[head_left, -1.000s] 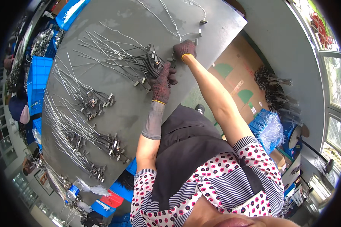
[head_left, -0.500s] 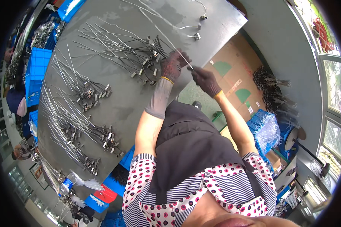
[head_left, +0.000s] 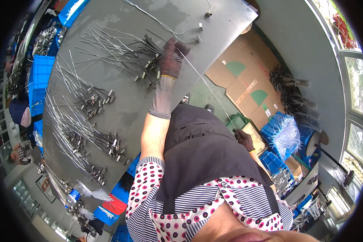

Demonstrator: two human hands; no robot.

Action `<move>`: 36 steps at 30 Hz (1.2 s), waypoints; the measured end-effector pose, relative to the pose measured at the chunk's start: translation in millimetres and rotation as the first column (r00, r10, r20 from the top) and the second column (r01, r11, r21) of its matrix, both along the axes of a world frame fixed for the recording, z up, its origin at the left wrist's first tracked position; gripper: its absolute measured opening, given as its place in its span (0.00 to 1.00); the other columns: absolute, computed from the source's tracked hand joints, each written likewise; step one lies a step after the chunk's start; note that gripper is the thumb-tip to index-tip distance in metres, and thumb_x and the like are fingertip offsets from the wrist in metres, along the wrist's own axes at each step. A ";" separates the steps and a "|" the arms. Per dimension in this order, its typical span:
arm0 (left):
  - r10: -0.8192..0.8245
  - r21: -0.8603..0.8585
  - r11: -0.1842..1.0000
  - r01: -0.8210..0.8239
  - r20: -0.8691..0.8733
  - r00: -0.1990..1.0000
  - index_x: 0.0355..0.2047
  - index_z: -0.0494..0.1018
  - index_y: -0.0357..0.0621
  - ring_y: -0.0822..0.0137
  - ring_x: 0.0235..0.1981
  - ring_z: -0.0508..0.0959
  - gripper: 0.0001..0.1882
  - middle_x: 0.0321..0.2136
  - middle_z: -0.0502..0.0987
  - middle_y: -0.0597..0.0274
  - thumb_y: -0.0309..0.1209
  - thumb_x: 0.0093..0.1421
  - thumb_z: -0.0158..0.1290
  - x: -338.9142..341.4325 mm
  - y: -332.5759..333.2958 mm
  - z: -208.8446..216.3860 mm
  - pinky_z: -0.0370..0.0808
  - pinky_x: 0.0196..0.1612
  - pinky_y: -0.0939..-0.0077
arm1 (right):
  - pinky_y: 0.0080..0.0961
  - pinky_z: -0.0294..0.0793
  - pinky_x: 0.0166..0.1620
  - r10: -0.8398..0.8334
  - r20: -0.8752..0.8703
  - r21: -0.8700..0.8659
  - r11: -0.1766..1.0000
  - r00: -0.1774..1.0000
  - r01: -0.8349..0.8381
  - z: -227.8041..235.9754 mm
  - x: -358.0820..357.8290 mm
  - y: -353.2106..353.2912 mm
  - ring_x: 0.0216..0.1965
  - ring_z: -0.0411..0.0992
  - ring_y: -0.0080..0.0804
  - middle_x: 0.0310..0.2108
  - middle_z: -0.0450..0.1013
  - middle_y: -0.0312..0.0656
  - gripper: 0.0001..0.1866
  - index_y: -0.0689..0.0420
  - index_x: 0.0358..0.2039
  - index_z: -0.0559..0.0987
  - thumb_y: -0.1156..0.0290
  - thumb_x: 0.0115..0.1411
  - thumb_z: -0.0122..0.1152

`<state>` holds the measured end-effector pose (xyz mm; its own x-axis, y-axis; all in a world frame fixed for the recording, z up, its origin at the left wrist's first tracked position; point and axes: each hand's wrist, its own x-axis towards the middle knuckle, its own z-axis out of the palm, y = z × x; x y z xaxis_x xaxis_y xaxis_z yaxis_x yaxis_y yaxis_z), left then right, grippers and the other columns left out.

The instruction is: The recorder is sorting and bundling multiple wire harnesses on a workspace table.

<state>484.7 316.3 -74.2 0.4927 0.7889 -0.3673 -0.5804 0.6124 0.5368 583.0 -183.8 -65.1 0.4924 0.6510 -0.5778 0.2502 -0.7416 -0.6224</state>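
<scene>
A thin grey cable (head_left: pixel 207 84) runs taut between my hands, past the table's edge. My left hand (head_left: pixel 171 61), in a dark glove with a grey sleeve cover, is closed around it above the table. Low at my right side, my gloved right hand (head_left: pixel 245 140) grips the cable's other end, its fingers partly in shadow. Beside my left hand lies a bundle of black-and-grey cables (head_left: pixel 143 52) with small connectors. Farther off on the table, another pale cable (head_left: pixel 159 22) ends in small grey plugs (head_left: pixel 198 39).
More cable bundles (head_left: pixel 94 101) (head_left: pixel 84 137) lie on the grey table (head_left: pixel 129 97) to the left. Blue bins (head_left: pixel 40 76) line its left side. Cardboard sheets (head_left: pixel 246 76), dark cable bundles (head_left: pixel 290 94) and a blue crate of clear strands (head_left: pixel 284 135) stand right.
My right hand has pulled away from my left hand, down and to the right, drawing the cable out straight between them. My left hand has shifted slightly left.
</scene>
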 end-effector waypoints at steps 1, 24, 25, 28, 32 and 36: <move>0.022 -0.009 1.000 -0.022 0.004 1.000 0.47 0.73 0.46 0.58 0.30 0.80 0.13 0.33 0.79 0.58 0.36 0.65 0.56 -0.1 -0.3 3.4 0.80 0.44 0.45 | 0.31 0.76 0.36 -0.063 -0.022 0.029 0.998 0.998 0.064 4.4 -0.2 -1.9 0.30 0.80 0.38 0.28 0.79 0.47 0.13 0.53 0.47 0.81 0.64 0.67 0.56; -0.116 -0.023 0.993 0.115 -0.026 0.993 0.47 0.73 0.37 0.64 0.20 0.79 0.14 0.22 0.78 0.59 0.35 0.68 0.52 -13.8 -75.7 43.4 0.78 0.20 0.70 | 0.23 0.75 0.37 0.343 -0.089 0.534 0.809 0.935 -0.246 61.9 -3.6 271.1 0.31 0.73 0.23 0.33 0.77 0.40 0.18 0.60 0.52 0.77 0.66 0.65 0.54; -0.103 0.007 0.994 0.106 -0.141 0.985 0.47 0.73 0.37 0.65 0.20 0.79 0.14 0.22 0.77 0.59 0.35 0.68 0.52 -14.7 -73.8 45.1 0.77 0.20 0.71 | 0.23 0.75 0.39 0.354 -0.250 0.520 0.834 0.901 -0.184 61.4 -4.4 273.4 0.32 0.74 0.25 0.32 0.76 0.38 0.19 0.65 0.51 0.76 0.66 0.65 0.54; -0.055 0.065 0.995 0.080 -0.314 0.948 0.47 0.73 0.42 0.68 0.21 0.77 0.14 0.21 0.75 0.64 0.38 0.67 0.54 -17.1 -62.5 59.5 0.74 0.23 0.77 | 0.22 0.74 0.40 0.088 -0.701 0.293 0.940 0.708 0.173 88.4 -1.9 282.5 0.33 0.72 0.25 0.32 0.73 0.37 0.17 0.65 0.50 0.76 0.70 0.63 0.56; 0.146 -0.004 0.988 -0.152 -0.250 0.957 0.41 0.77 0.43 0.68 0.22 0.80 0.17 0.23 0.78 0.63 0.43 0.61 0.61 -41.4 -3.2 51.5 0.79 0.25 0.73 | 0.25 0.72 0.39 -0.088 -0.874 0.137 0.899 0.478 0.415 32.1 14.6 278.3 0.36 0.70 0.25 0.37 0.72 0.38 0.17 0.63 0.49 0.75 0.71 0.61 0.61; 0.173 0.214 0.975 -0.057 -0.577 0.798 0.34 0.80 0.42 0.72 0.26 0.80 0.15 0.26 0.81 0.64 0.42 0.60 0.62 -45.9 -13.4 58.4 0.78 0.30 0.77 | 0.26 0.72 0.41 -0.195 -0.903 0.056 0.830 0.383 0.554 44.9 19.9 319.5 0.44 0.72 0.30 0.40 0.72 0.38 0.17 0.62 0.49 0.73 0.65 0.64 0.59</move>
<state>438.9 303.0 -15.9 0.1279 0.9054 -0.4049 -0.1755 0.4225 0.8892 602.8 135.7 -20.2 0.1227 0.7460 -0.6546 -0.7751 -0.3399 -0.5326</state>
